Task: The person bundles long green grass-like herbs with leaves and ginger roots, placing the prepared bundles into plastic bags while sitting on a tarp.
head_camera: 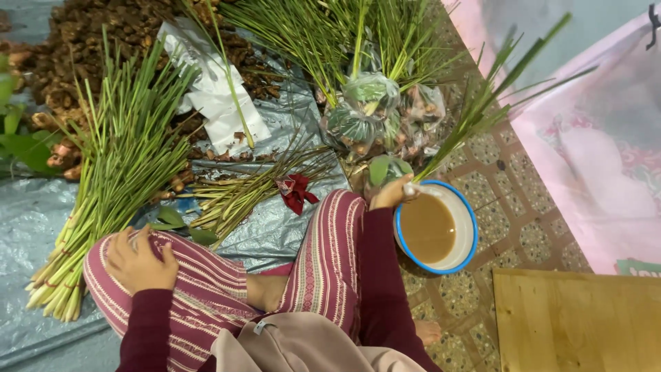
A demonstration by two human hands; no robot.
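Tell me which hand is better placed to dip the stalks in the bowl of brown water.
The right hand: it already holds the green stalks at the rim of the blue-edged bowl. The left hand rests on the knee, far from it.

- The right hand (394,193) sits at the rim of the blue-edged bowl (460,238); the bowl blocks the way to its right, and the clear bags of herbs (375,114) crowd in just above it.
- The tiled floor (530,207) between bowl and pink cloth (592,151) lies open, with the wooden board (578,320) closing it off below.
- The left hand (138,260) rests on the knee; the lemongrass bundle (113,172) lies just beside it to the left.
- A bare strip of grey tarp (34,213) stays free past the bundle.
- Ahead, loose stalks (241,196) and a red scrap (296,191) clutter the tarp between the knees and the white paper (220,103).
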